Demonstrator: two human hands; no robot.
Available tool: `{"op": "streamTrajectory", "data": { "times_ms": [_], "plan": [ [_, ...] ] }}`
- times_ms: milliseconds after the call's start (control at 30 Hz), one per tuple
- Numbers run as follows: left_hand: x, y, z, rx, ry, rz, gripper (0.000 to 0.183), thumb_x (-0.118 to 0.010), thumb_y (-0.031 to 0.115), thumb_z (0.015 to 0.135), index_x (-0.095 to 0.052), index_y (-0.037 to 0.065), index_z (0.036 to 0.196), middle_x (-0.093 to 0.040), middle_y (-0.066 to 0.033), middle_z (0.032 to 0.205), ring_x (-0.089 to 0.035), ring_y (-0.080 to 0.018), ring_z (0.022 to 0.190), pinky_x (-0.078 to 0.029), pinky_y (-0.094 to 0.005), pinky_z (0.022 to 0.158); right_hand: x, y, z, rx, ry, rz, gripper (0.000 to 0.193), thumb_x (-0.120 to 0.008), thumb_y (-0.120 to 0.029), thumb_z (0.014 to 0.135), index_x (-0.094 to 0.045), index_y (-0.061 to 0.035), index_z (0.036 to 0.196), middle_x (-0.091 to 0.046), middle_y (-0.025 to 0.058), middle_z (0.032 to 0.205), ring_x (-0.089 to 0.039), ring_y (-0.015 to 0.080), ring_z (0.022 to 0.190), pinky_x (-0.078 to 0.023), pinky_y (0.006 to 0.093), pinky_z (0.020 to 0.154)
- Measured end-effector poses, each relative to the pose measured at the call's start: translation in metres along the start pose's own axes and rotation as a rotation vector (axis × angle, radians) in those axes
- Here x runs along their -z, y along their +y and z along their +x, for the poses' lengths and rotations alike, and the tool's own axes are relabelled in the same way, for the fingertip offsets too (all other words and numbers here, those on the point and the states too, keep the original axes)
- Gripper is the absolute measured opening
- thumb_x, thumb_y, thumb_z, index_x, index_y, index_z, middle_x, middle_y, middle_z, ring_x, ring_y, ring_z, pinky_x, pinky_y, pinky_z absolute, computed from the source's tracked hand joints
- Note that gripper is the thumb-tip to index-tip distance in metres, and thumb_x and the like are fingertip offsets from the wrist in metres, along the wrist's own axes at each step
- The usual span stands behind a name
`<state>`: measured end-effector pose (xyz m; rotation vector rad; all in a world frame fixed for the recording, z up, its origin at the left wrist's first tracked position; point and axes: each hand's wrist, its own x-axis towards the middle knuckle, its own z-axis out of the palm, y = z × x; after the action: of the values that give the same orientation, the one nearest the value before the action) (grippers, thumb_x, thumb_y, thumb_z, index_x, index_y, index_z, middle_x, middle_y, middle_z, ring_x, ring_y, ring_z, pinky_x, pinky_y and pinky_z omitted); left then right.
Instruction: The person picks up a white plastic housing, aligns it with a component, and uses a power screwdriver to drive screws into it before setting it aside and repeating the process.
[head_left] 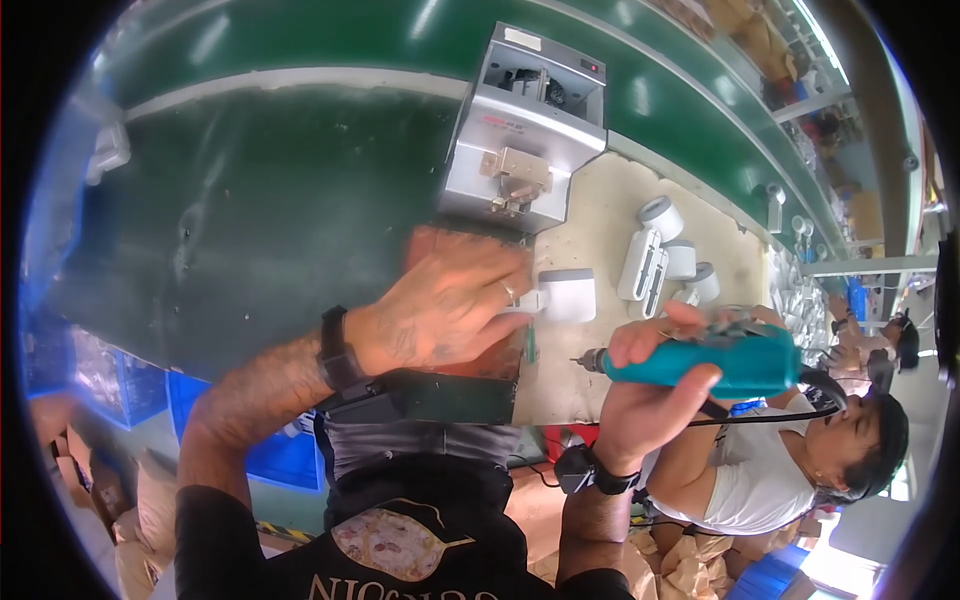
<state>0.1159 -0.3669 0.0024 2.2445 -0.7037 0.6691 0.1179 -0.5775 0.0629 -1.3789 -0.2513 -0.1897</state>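
My left hand reaches across a reddish-brown patch of the bench, its fingers closed on the narrow end of a white plastic part. The part's wide white head with a grey end sticks out to the right of the fingertips. In my right hand is a teal electric screwdriver, gripped round its body. Its thin bit points left, below and right of the white part and apart from it. A black cable runs from the tool's rear.
A grey screw feeder stands beyond my left hand. Several white plastic parts with grey ends lie to the right on the pale board. A green conveyor runs behind. A co-worker in a white shirt sits at the right.
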Motion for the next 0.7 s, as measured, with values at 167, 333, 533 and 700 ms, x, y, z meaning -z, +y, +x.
{"op": "streamTrajectory", "data": {
  "times_ms": [167,333,533,700],
  "plan": [
    [0.017,-0.013,0.007,0.146,-0.147,-0.078,0.028,-0.074,0.019,0.08,-0.064,0.003,0.101,-0.06,-0.0112,0.097,-0.059,-0.0319,0.092,-0.052,-0.0406,0.077,-0.033,-0.005,0.028,0.086,-0.097,0.061,0.075,-0.046,-0.073,0.092,-0.054,-0.0033,0.118,-0.046,0.0013,0.067,-0.041,0.0144,0.058,-0.033,0.029,0.057],
    [0.008,-0.024,-0.003,0.135,0.004,-0.002,0.023,-0.072,0.022,0.082,-0.067,0.007,0.1,-0.056,-0.0068,0.09,-0.057,-0.0277,0.087,-0.051,-0.0383,0.074,-0.079,0.011,0.069,0.137,-0.17,0.055,0.071,-0.048,-0.067,0.095,-0.054,0.0005,0.116,-0.048,0.004,0.068,-0.045,0.0163,0.059,-0.037,0.03,0.056],
    [0.008,-0.025,-0.011,0.102,0.001,0.044,0.025,-0.072,0.028,0.083,-0.071,0.008,0.097,-0.051,-0.0035,0.086,-0.054,-0.0205,0.087,-0.049,-0.0331,0.074,-0.115,0.033,0.094,0.166,-0.232,-0.048,0.056,-0.052,-0.049,0.101,-0.055,0.0053,0.111,-0.054,0.0074,0.072,-0.053,0.0184,0.064,-0.045,0.0316,0.06],
    [0.013,-0.024,-0.014,0.083,-0.078,0.125,0.037,-0.072,0.035,0.081,-0.069,0.008,0.106,-0.052,-0.0025,0.092,-0.053,-0.0197,0.092,-0.049,-0.0345,0.077,-0.119,0.05,0.1,0.187,-0.232,-0.043,0.052,-0.054,-0.049,0.101,-0.054,0.0035,0.104,-0.053,0.0073,0.071,-0.053,0.0183,0.064,-0.045,0.0317,0.06]
  ]
}}
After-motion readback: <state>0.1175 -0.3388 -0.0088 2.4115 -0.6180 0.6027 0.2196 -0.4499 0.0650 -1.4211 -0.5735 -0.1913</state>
